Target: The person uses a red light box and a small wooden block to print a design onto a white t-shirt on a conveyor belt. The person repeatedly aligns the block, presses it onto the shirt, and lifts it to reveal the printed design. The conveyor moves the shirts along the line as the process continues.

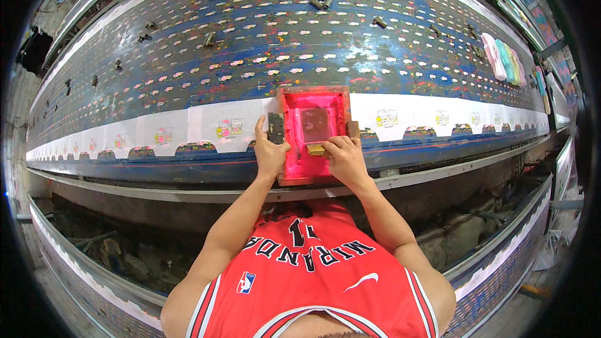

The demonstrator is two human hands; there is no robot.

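A screen printing frame (pixel 345 103) smeared with bright pink ink lies on the long table, over a strip of white cloth pieces (pixel 216 123). My left hand (pixel 270 155) grips the frame's left side, beside a dark block (pixel 275 128); its thumb rests on the frame's edge. Inside the frame, my right hand (pixel 345 158) is closed on a squeegee (pixel 316 149) with a wooden, ink-stained handle. The squeegee sits in the pink ink, just below a duller rectangular patch of mesh (pixel 316 125). Its blade is hidden.
Small coloured prints show on the cloth on both sides of the frame. Several small dark clamps, one of them a metal piece (pixel 380 22), lie about the ink-stained table (pixel 250 37). Pastel cloths (pixel 504 59) are stacked at right. A metal rail (pixel 400 181) edges the table near me.
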